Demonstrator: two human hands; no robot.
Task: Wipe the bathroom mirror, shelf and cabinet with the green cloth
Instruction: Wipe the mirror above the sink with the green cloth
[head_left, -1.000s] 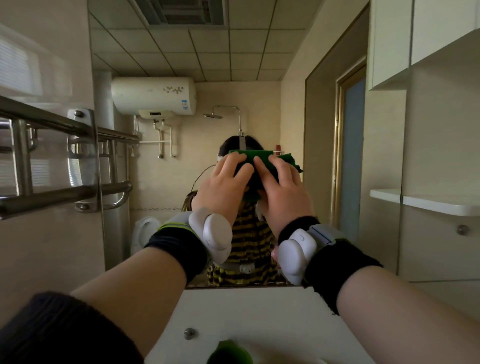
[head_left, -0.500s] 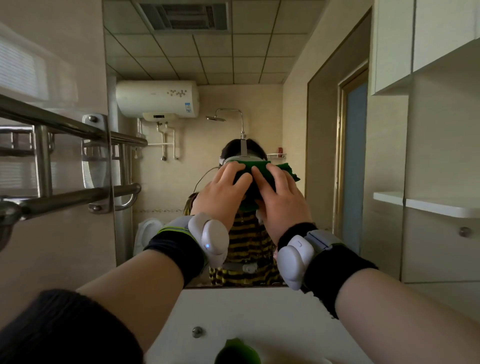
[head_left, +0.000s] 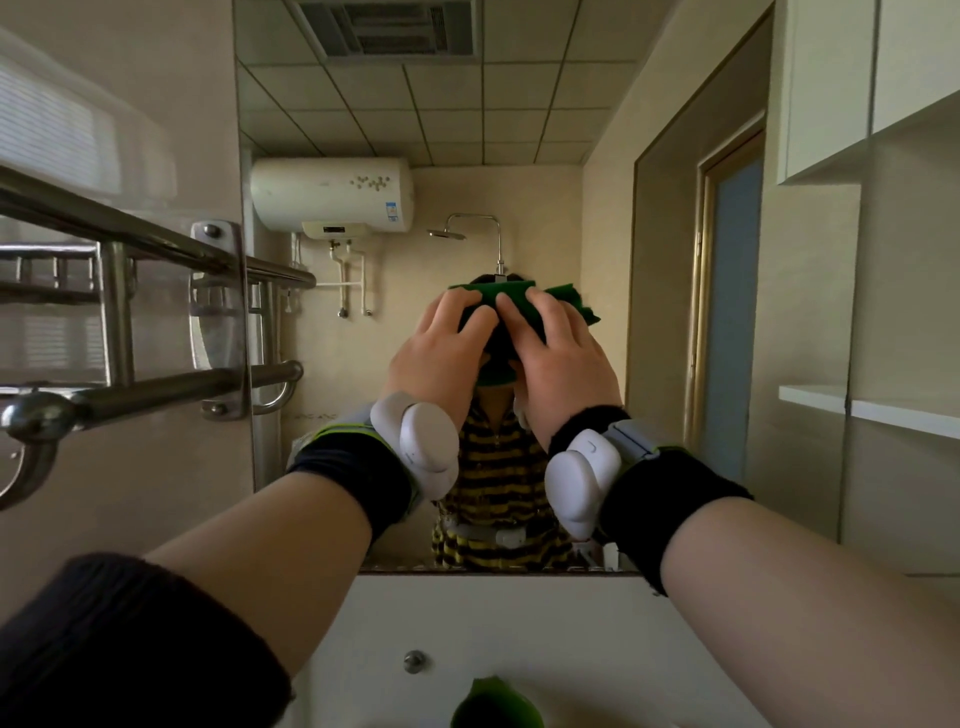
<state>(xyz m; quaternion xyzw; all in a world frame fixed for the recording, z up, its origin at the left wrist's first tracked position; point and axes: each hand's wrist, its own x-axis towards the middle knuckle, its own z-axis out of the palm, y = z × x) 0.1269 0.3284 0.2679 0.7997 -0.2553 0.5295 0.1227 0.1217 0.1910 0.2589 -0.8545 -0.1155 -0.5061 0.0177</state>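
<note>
The green cloth (head_left: 500, 297) lies flat against the bathroom mirror (head_left: 457, 130), at the height of my reflected head. My left hand (head_left: 441, 348) and my right hand (head_left: 560, 358) press it side by side, fingers spread flat over it; a corner of the cloth sticks out to the right. The white shelf (head_left: 883, 410) juts out at mid height on the right. The white wall cabinet (head_left: 831, 78) hangs above the shelf. Both wrists carry white trackers over black cuffs.
A steel towel rack (head_left: 130, 312) stands out from the left wall close to my left forearm. Below the mirror is a white cabinet front with a round knob (head_left: 414, 661). A green object (head_left: 493, 704) shows at the bottom edge.
Both hands kept pressing the cloth on the mirror; it dipped a little, then slid back up to the top of my reflected head.
</note>
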